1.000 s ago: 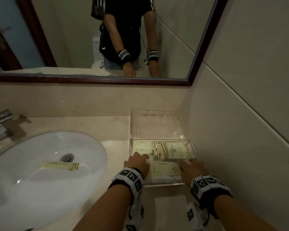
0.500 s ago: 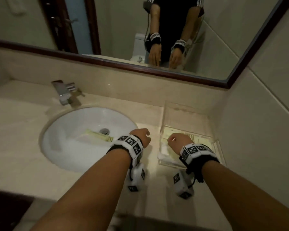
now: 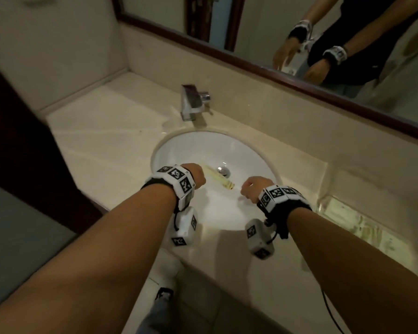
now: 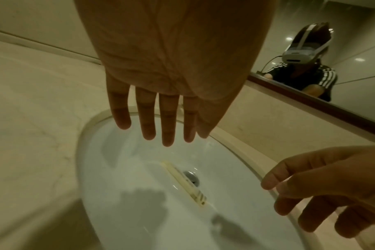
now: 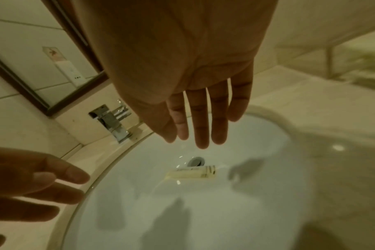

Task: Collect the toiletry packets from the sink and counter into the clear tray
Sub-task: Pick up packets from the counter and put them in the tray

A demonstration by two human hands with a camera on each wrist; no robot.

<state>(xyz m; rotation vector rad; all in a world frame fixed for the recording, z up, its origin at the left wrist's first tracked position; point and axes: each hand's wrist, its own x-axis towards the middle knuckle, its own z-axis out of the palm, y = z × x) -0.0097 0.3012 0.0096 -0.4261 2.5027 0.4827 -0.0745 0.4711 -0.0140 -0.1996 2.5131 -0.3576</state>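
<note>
Both hands are hovering over the white sink (image 3: 249, 150), holding nothing: the left hand (image 4: 171, 81) and the right hand (image 5: 188, 71) are each showing straight, loosely spread fingers. One cream toiletry packet (image 5: 192, 172) is lying at the basin's bottom, just beside the drain (image 5: 196, 161). The clear tray (image 3: 352, 222) is sitting at the counter's right end.
</note>
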